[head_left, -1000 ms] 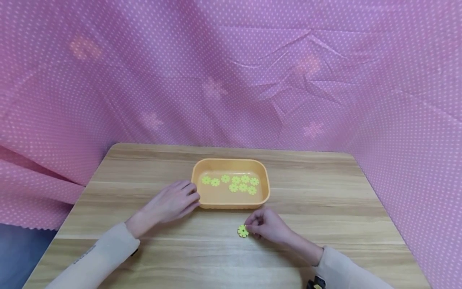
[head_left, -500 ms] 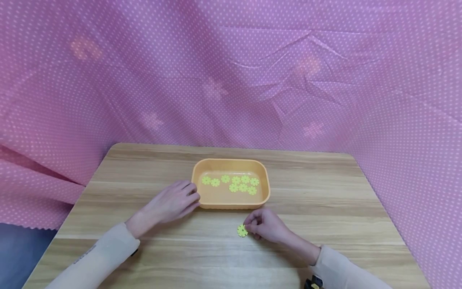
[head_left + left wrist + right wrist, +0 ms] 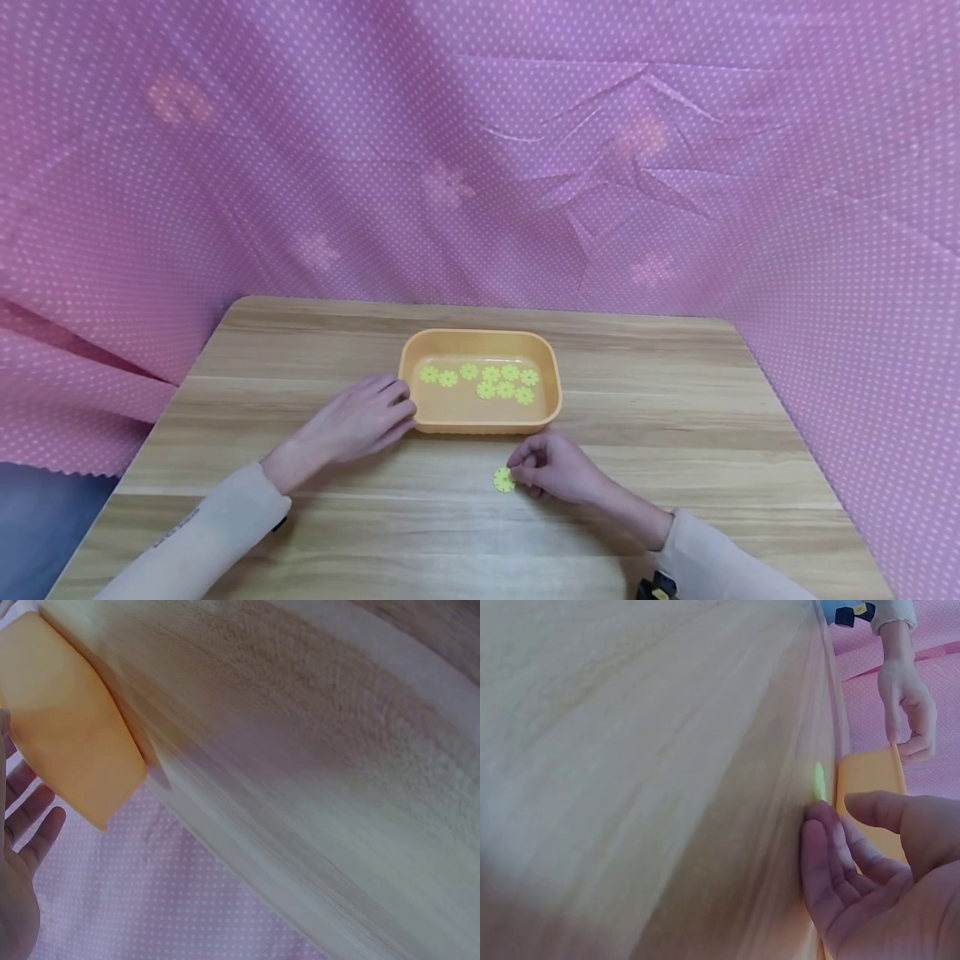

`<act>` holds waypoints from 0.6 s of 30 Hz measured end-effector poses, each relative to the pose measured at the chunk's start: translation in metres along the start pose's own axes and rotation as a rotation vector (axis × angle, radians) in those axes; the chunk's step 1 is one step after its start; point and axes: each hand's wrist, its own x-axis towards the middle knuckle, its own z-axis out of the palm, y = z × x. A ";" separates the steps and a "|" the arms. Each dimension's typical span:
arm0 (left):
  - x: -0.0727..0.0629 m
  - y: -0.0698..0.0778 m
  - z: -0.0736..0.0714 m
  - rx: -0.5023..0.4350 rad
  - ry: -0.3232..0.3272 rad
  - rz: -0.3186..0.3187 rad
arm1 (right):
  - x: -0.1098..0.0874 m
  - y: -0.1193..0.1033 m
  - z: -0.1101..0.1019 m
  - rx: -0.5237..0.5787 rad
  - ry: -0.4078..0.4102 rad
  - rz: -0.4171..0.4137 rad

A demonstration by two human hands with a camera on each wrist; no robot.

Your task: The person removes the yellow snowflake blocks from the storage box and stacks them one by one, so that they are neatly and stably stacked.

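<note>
An orange-yellow plastic tray (image 3: 457,414) stands on the table with several yellow flower-shaped discs (image 3: 505,389) lying flat on its floor. My left hand (image 3: 367,417) holds the tray's left end. From the right wrist view, the thumb of that left hand (image 3: 911,705) meets the tray rim and its other fingers bend behind. Just in front of the tray, my right hand (image 3: 558,469) has thumb and forefinger at the edge of one more yellow flower-shaped disc (image 3: 503,479), low over the tabletop. In the right wrist view, the fingers partly hide this disc (image 3: 819,780).
The wooden table (image 3: 660,417) extends to both sides of the tray. Behind and beside it hangs a pink dotted cloth (image 3: 450,167). A dark device (image 3: 657,586) sits at the right sleeve cuff.
My right hand and its disc shift slightly left, then slightly back. The light on the disc's face changes and it looks paler now. My left hand and the tray stay practically still.
</note>
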 end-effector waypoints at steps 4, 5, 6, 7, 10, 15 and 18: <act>0.000 0.000 0.000 -0.002 -0.010 -0.006 | -0.005 -0.003 -0.006 -0.009 -0.020 -0.004; 0.000 0.000 0.000 -0.003 -0.012 -0.006 | -0.007 -0.005 -0.007 -0.010 -0.026 -0.004; 0.000 0.000 0.000 -0.004 -0.014 -0.007 | -0.008 -0.006 -0.009 -0.009 -0.032 -0.006; 0.001 0.000 -0.001 -0.006 -0.016 -0.008 | -0.009 -0.007 -0.012 -0.014 -0.036 -0.012; 0.001 -0.001 -0.001 -0.014 -0.015 -0.007 | -0.012 -0.012 -0.019 -0.032 -0.049 -0.029; 0.002 -0.001 -0.001 -0.020 -0.013 -0.002 | -0.014 -0.020 -0.029 -0.090 -0.039 -0.060; 0.002 -0.002 -0.001 -0.018 -0.015 -0.001 | -0.016 -0.025 -0.035 -0.121 -0.037 -0.077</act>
